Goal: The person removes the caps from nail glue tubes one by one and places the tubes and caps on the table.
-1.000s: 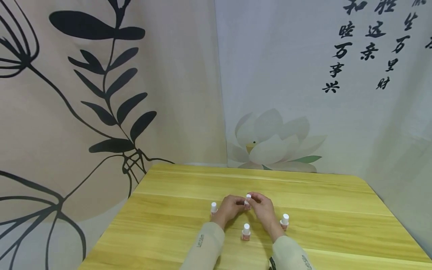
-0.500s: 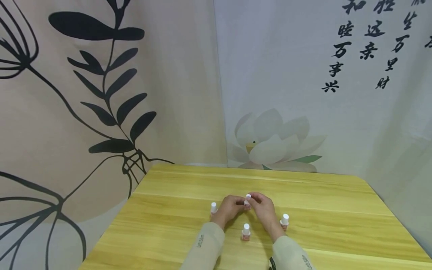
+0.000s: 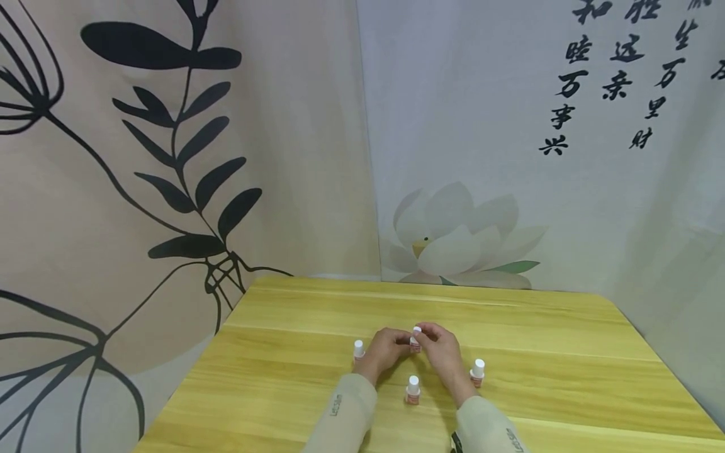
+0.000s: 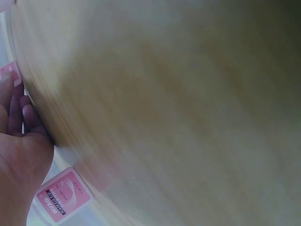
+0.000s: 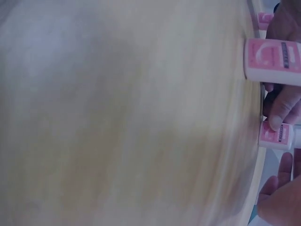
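Note:
Between both hands, beyond the middle of the table, stands a small white nail glue bottle (image 3: 416, 340) with a pink label and white cap. My left hand (image 3: 387, 348) holds its body from the left, thumb lying across the label (image 5: 278, 134) in the right wrist view. From the right, thumb and index finger of my right hand (image 3: 442, 350) pinch the bottle near its cap. A matching bottle (image 3: 359, 350) stands left of the left wrist, partly hidden by it. Another bottle (image 3: 477, 372) is by the right wrist, and a third (image 3: 413, 390) stands between the forearms.
The yellow wood-grain table (image 3: 272, 377) reaches back to a hanging cloth (image 3: 306, 157) printed with dark plants, a pale lotus and black characters. Both forearms, in light sleeves (image 3: 345, 409), come in from the front edge and flank the nearest bottle.

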Demonstrator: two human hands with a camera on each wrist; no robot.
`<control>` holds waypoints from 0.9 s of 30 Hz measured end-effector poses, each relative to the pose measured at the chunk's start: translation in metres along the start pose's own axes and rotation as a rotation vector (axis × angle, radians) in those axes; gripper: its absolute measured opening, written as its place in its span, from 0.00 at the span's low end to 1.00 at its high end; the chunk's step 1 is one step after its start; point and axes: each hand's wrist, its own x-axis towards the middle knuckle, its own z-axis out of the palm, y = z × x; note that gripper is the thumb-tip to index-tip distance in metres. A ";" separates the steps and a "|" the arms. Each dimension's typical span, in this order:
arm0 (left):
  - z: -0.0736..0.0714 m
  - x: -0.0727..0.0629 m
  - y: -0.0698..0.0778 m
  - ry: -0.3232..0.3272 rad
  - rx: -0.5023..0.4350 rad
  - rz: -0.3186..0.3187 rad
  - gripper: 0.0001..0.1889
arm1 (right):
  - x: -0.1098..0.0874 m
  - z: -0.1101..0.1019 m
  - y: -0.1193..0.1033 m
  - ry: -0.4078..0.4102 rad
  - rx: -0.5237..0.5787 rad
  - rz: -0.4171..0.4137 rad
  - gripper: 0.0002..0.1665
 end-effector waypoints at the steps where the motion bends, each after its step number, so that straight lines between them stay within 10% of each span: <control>1: 0.000 0.000 0.000 -0.001 -0.001 -0.003 0.09 | 0.000 0.000 0.000 0.005 -0.005 -0.002 0.19; 27: 0.001 0.002 -0.002 0.000 0.008 -0.007 0.10 | -0.002 0.000 -0.002 0.014 -0.007 -0.012 0.19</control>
